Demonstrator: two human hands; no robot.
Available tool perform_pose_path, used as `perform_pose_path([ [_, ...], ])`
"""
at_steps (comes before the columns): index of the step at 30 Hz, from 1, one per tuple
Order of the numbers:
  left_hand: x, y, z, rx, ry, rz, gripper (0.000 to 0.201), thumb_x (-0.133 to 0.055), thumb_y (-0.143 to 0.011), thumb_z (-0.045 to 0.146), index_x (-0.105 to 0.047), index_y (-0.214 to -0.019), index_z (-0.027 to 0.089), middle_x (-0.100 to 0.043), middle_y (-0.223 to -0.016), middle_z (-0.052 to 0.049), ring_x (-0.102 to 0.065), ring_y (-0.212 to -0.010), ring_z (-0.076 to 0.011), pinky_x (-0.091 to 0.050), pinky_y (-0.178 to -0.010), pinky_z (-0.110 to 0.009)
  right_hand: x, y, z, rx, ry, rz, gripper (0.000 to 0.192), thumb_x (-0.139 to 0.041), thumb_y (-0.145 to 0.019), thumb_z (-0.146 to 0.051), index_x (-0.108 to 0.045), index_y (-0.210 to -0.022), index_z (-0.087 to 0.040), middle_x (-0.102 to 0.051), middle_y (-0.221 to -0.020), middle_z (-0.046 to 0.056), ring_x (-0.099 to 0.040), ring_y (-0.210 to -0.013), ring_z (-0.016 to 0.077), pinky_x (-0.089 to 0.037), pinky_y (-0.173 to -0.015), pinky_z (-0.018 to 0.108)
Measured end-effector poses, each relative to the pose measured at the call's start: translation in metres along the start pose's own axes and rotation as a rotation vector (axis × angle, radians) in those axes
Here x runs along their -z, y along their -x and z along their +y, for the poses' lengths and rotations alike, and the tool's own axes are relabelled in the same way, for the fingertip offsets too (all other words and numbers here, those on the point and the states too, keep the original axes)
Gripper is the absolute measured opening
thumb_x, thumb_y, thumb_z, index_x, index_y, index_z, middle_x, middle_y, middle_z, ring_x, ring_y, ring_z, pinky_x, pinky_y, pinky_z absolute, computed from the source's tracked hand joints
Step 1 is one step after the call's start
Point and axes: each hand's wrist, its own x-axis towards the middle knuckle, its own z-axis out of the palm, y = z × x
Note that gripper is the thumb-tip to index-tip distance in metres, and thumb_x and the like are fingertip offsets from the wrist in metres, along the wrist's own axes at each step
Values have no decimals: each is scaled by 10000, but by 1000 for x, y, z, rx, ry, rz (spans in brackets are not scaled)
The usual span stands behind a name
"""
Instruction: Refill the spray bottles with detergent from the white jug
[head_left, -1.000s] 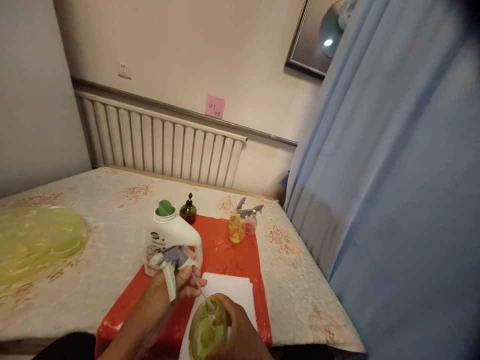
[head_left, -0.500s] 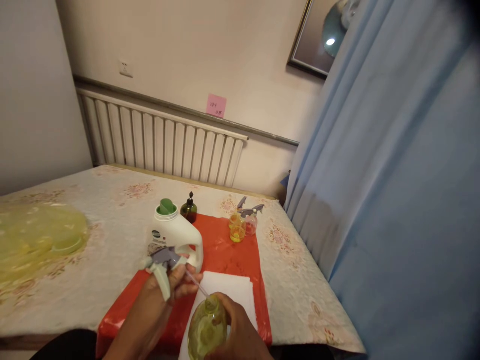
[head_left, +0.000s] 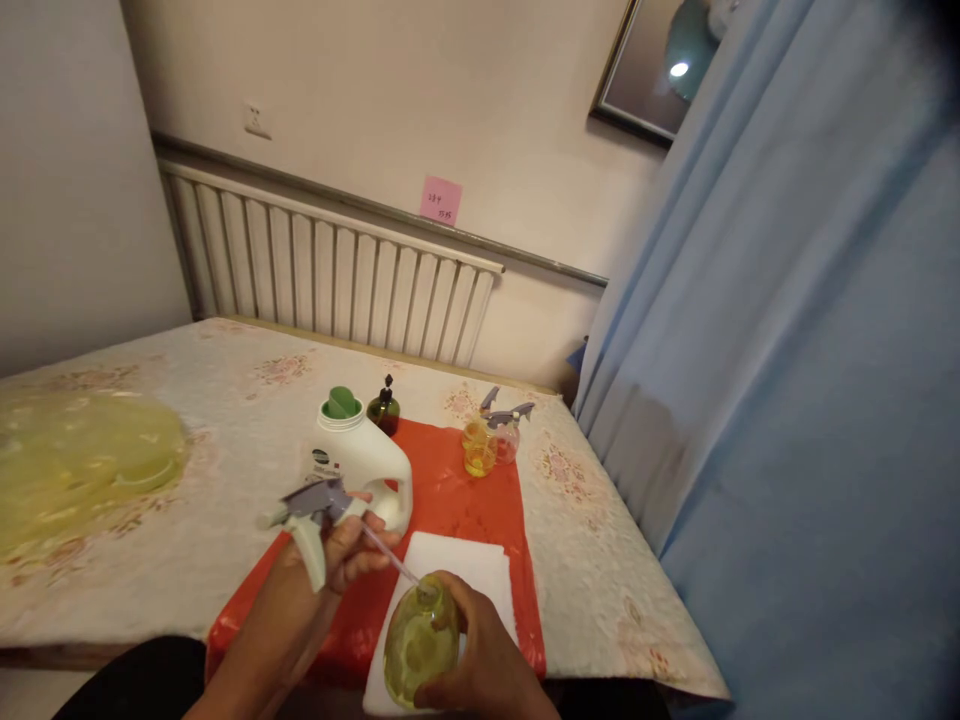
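A yellow-green spray bottle [head_left: 420, 645] is gripped round its belly by the right hand [head_left: 480, 665], fingers wrapped snug, right over the white cloth [head_left: 480, 565] on the red mat [head_left: 450, 495]; the trigger sprayer head [head_left: 319, 520] is pinched in the left hand [head_left: 337, 555], just in front of the white detergent jug [head_left: 360, 465], its thin dip tube [head_left: 390, 560] slanted into the bottle's neck; the bottle is probably light, thin plastic, squashy and a bit slick, so it's best held at the widest part; the tube looks bendy, so the head is better taken by its collar.
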Motion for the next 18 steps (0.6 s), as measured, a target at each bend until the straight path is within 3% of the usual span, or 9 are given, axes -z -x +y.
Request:
perform_pose_path([
  [4,3,1,0,5,26,-8,404,-868,-649,367,-661,-932,166,-737,-761,-10,-751,-724,-235,-640,-559,-266,-1,-1,-1,14,-32,-17,711,-861,-426,-65,-628,-1079,-221,-656,-965,-46,-615,-874,188,-491,-745,249],
  [8,6,0,-3,127,27,-46,394,-885,-636,317,-672,-925,155,-747,-776,-27,-751,-731,-243,-649,-581,-287,-2,-2,2,14,-19,-12,746,-866,-418,-64,-629,-1107,-219,-661,-1013,-26,-619,-911,207,-498,-782,271],
  [10,10,-1,-4,87,94,-11,332,-860,-675,279,-682,-925,154,-751,-788,-33,-750,-743,-233,-651,-605,-277,-2,-2,4,0,-13,-2,792,-870,-416,-72,-617,-1151,-229,-659,-1064,-15,-621,-959,222,-502,-825,287],
  [14,23,-5,-6,127,179,36,148,-728,-790,116,-703,-934,139,-761,-803,-64,-745,-730,-195,-646,-626,-243,-2,-5,9,-16,43,14,831,-879,-407,-85,-609,-1179,-230,-658,-1073,-6,-622,-968,232,-510,-846,308],
  [18,39,-12,-14,159,282,65,176,-572,-868,36,-704,-913,145,-767,-834,-83,-757,-755,-202,-646,-602,-245,-1,-8,20,-23,89,40,892,-887,-401,-90,-582,-1228,-231,-645,-1161,19,-614,-1038,250,-496,-918,337],
])
